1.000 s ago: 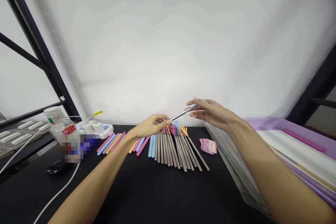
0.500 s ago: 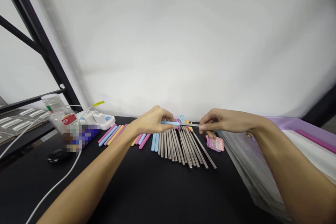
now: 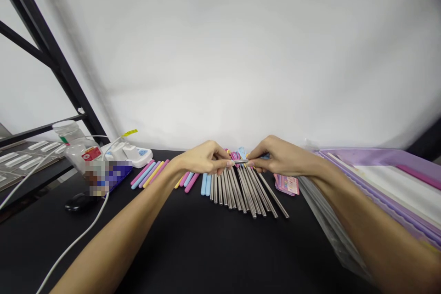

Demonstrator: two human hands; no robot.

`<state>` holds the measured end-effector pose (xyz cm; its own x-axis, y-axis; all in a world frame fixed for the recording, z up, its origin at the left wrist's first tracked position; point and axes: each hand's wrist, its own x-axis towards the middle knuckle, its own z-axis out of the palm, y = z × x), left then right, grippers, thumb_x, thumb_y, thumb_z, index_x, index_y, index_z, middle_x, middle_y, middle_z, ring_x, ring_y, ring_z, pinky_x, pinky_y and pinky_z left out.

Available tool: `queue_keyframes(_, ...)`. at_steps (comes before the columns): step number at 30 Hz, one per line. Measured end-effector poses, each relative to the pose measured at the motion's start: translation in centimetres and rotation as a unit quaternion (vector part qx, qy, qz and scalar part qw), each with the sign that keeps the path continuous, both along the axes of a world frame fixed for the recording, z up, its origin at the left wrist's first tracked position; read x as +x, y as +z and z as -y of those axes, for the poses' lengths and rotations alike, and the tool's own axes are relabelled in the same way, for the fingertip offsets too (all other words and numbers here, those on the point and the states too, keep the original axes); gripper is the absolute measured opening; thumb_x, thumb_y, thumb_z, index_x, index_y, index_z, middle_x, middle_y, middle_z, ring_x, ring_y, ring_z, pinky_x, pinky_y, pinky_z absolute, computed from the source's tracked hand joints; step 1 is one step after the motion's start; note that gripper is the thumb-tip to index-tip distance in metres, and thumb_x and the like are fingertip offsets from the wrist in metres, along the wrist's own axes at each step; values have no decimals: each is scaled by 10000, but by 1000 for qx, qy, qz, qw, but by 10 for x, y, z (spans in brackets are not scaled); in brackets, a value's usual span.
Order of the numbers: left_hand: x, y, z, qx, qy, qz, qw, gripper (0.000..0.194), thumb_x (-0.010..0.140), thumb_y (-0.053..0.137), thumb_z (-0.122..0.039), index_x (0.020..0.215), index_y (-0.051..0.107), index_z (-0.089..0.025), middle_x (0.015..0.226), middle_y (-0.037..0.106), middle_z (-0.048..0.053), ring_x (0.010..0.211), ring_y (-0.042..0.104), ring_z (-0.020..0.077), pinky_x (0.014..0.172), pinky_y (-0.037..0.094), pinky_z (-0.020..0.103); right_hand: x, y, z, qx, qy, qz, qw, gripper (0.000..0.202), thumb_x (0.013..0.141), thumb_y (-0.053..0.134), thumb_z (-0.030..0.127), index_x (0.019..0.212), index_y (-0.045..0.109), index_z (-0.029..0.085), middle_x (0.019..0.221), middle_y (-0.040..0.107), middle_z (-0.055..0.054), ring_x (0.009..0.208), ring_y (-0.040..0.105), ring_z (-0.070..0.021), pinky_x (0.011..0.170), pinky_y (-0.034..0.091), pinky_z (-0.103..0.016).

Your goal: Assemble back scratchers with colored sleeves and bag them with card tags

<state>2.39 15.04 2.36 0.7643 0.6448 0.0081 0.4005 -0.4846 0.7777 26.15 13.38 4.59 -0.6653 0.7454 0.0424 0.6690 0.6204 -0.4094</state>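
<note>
- One slim metal rod [image 3: 241, 161] bridged the small gap between the left hand [image 3: 205, 157] and the right hand [image 3: 275, 156], lying nearly level above the desk [image 3: 206, 248]
- The left hand pinched it narrowly, thumb against finger – anything deeper inside that grasp could not be told
- The right hand was closed on the other side, part of a blue piece [image 3: 265, 156] showing between its fingers
- Below and around lay a fan of steel shafts [image 3: 237, 188], with coloured heads [image 3: 242, 151] at their far ends; blue sticks [image 3: 206, 184] sat just left, cards [image 3: 288, 184] to the right
- By its look the rod was light, stiff and not fragile, yet smooth enough to slip or roll between fingertips
- A thumb-and-finger pinch on the metal seemed right for control – the blue piece, apparently thicker, probably offered the steadier hold
</note>
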Motion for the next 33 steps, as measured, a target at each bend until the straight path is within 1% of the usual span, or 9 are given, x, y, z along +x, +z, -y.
queue_keyframes(3, 2, -1, 0, 42, 12, -24, 999, 312, 890, 572, -403, 811, 676, -120, 606, 593, 12, 497, 465, 85, 475, 340, 220, -1, -7, -3, 30, -4, 3, 1000, 358, 868, 531, 331, 561, 607, 163, 509, 442, 30, 515, 276, -101, 534, 225, -290)
queue_keyframes(8, 7, 0, 0, 168, 11, -40, 985, 319, 924, 527, -409, 999, 700, -151, 700, 655, 22, 586, 541, 111, 570, 389, 240, -4, -22, -11, 46, -17, -19, 999, 350, 899, 533, 421, 733, 707, 166, 586, 513, 18, 562, 343, -111, 549, 255, -272)
queue_keyframes(13, -3, -2, -8, 155, 29, -56, 986, 139, 892, 556, -293, 870, 576, -158, 788, 663, 33, 661, 654, 142, 590, 427, 236, 4, -19, -17, 74, -38, -4, 996, 323, 892, 530, 387, 777, 733, 164, 681, 635, -45, 618, 475, -149, 588, 321, -277)
queue_keyframes(17, -5, 0, -10, 183, 42, -111, 976, 92, 857, 568, -245, 888, 508, -184, 760, 637, 9, 617, 610, 136, 570, 381, 243, 9, -15, -18, 77, -81, 65, 992, 179, 820, 601, 285, 787, 740, 176, 691, 666, -65, 628, 515, -169, 593, 338, -288)
queue_keyframes(19, 1, 1, -7, 222, 42, -139, 964, 134, 862, 579, -299, 930, 539, -191, 731, 620, 4, 615, 562, 142, 571, 351, 255, 3, -17, -15, 72, -90, 87, 990, 129, 800, 611, 249, 780, 716, 177, 665, 647, -52, 605, 506, -161, 584, 332, -288)
queue_keyframes(21, 7, 2, -5, 242, 41, -144, 959, 208, 905, 532, -384, 983, 581, -198, 714, 606, 3, 622, 527, 148, 578, 336, 263, -5, -20, -13, 42, -53, 58, 996, 144, 841, 572, 273, 828, 685, 184, 651, 613, -22, 578, 480, -141, 570, 324, -280)
queue_keyframes(25, -2, 4, -9, 210, 10, -123, 970, 258, 943, 469, -396, 850, 576, -180, 703, 610, 7, 617, 521, 133, 593, 352, 255, -1, -21, -15, -46, -6, 11, 999, 329, 915, 483, 431, 740, 607, 182, 563, 426, 39, 514, 334, -107, 518, 254, -276)
queue_keyframes(29, -16, 9, -18, 176, 57, -148, 971, 179, 864, 582, -339, 819, 493, -191, 703, 632, 3, 624, 561, 138, 570, 351, 244, 14, -17, -20, -39, -29, 20, 999, 401, 864, 542, 513, 648, 556, 176, 575, 364, 44, 545, 300, -106, 527, 223, -283)
queue_keyframes(33, 3, 11, -8, 227, 50, -161, 959, 190, 847, 592, -346, 957, 579, -191, 661, 574, -14, 578, 483, 132, 555, 313, 255, 7, -16, -17, 0, -41, 23, 999, 332, 883, 517, 422, 658, 552, 180, 573, 423, 36, 544, 347, -110, 543, 242, -287)
